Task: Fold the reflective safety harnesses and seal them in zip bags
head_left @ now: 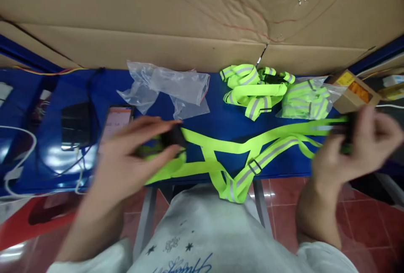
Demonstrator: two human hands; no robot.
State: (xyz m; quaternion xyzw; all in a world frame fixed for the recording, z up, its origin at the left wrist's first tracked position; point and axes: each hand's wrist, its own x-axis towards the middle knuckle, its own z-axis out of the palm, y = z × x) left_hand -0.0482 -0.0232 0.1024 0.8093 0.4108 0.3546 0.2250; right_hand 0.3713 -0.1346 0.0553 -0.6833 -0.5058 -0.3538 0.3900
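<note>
A neon yellow-green reflective harness (229, 146) with grey stripes stretches between my two hands above the blue table's front edge. My left hand (135, 151) is closed around a black piece at one end of its strap, thumb and fingers pinching it. At the other end, my right hand (356, 147) grips another black piece on the strap; both are blurred, so whether they are buckle halves I cannot tell. A black slider (254, 166) sits on the lower strap, which sags in a loop over my lap.
Clear plastic bags (179, 86) lie at the back, left of a bundled harness (252, 88). A bagged harness (306, 99) is beside a small cardboard box (355, 92). A phone (118, 117), a black adapter (75, 125) and cables occupy the left. Cardboard (126, 12) lines the back.
</note>
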